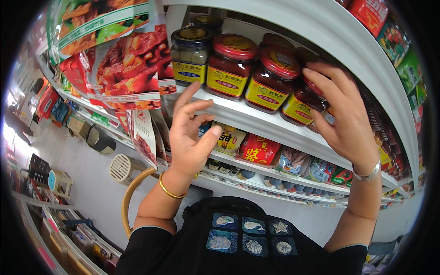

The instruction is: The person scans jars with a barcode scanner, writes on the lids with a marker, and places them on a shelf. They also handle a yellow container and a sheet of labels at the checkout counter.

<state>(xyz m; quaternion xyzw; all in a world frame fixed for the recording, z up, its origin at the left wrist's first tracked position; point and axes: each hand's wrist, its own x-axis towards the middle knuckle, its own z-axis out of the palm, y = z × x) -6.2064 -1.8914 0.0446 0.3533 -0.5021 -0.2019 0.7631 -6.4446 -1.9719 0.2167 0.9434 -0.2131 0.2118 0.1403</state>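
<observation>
Glass jars with yellow labels stand in a row on a white shelf. My right hand [340, 110] is at the row's right end, its fingers spread around a red-lidded jar [302, 103]; whether it grips that jar is unclear. Beside it are another red-lidded jar [270, 82] and a third one [231, 67]. A dark-lidded jar [189, 56] with pale contents stands at the left end. My left hand [192, 134] is in front of the shelf edge, below the dark-lidded jar, with curled, parted fingers and nothing held. More jars stand behind the front row.
Large red food packets [127, 72] hang at the left of the jars. The shelf below holds a yellow pouch [228, 137] and a red pouch [259, 149]. A curved wooden handle [128, 199] is near my left forearm. Stools [120, 168] stand on the floor at left.
</observation>
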